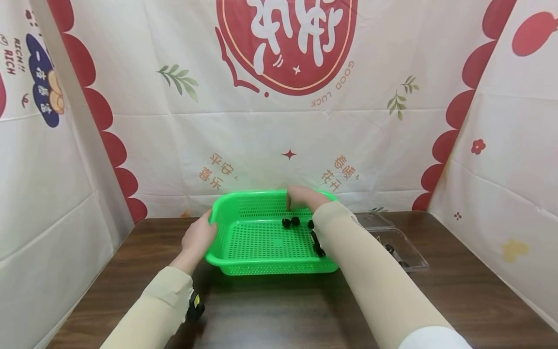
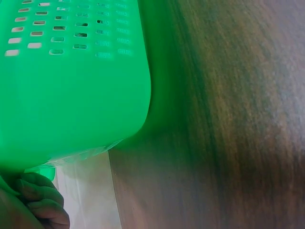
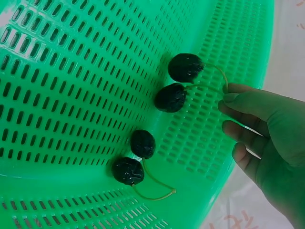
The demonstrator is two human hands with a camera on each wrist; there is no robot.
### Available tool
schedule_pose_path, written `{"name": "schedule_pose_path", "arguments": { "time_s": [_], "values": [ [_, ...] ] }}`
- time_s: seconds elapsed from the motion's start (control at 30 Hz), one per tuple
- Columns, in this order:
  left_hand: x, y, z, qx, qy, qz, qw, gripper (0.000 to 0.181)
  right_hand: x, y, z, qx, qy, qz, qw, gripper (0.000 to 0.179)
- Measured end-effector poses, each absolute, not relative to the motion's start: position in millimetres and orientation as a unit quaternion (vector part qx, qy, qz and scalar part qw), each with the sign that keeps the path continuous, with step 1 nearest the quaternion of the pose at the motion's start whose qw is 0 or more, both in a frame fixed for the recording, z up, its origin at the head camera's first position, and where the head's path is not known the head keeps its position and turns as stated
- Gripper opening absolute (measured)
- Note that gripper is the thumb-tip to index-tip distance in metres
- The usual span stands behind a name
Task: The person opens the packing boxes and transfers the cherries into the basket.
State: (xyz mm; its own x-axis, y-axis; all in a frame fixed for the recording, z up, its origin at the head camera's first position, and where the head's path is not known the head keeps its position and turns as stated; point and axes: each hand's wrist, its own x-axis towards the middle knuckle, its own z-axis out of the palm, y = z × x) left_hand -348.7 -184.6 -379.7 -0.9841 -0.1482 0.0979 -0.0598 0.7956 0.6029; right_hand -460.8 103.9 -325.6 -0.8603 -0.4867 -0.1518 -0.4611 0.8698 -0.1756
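A green plastic basket [image 1: 279, 266] with slotted walls and floor stands on the table. Around its left rim my left hand [image 1: 199, 236] is gripping; in the left wrist view its curled fingers [image 2: 45, 202] show at the basket's edge. My right hand [image 1: 302, 196] reaches inside, at the back. Between thumb and forefinger it pinches the joined stems of a pair of dark cherries [image 3: 178, 83], which sit low by the basket floor. A second pair of dark cherries [image 3: 136, 157], stems joined, lies beside them in the basket, partly hidden by my right arm in the head view.
Right of the basket, a clear plastic box [image 1: 411, 249] with dark items inside stands on the brown wooden table [image 1: 270, 310], partly behind my right forearm. Printed cloth [image 1: 261, 131] hangs behind the table and along both sides.
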Motion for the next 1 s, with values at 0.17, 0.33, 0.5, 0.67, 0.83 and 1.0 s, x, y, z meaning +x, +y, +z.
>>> {"name": "schedule_pose_path", "arguments": {
  "time_s": [0.17,0.33,0.5,0.67,0.83,1.0],
  "values": [
    [-349.9,-183.9,-379.5,0.054,-0.945,-0.313,0.072,0.054,-456.8,105.7,-319.3,-0.242,0.962,-0.071,0.105,0.023],
    [-350.2,-184.1,-379.3,0.057,-0.945,-0.312,0.074,0.054,-450.1,109.0,-309.6,-0.246,0.961,-0.077,0.104,0.022],
    [-349.1,-183.6,-378.8,0.060,-0.946,-0.312,0.071,0.055,-445.2,113.1,-302.5,-0.242,0.960,-0.085,0.110,0.025],
    [-348.9,-184.0,-378.8,0.062,-0.947,-0.309,0.069,0.055,-439.9,119.6,-294.4,-0.248,0.960,-0.082,0.102,0.024],
    [-349.4,-185.2,-378.6,0.057,-0.948,-0.306,0.070,0.055,-437.1,128.3,-291.7,-0.252,0.960,-0.086,0.089,0.023],
    [-349.9,-184.9,-378.8,0.057,-0.948,-0.307,0.067,0.055,-431.1,138.8,-291.4,-0.254,0.960,-0.088,0.082,0.021]
  ]
}}
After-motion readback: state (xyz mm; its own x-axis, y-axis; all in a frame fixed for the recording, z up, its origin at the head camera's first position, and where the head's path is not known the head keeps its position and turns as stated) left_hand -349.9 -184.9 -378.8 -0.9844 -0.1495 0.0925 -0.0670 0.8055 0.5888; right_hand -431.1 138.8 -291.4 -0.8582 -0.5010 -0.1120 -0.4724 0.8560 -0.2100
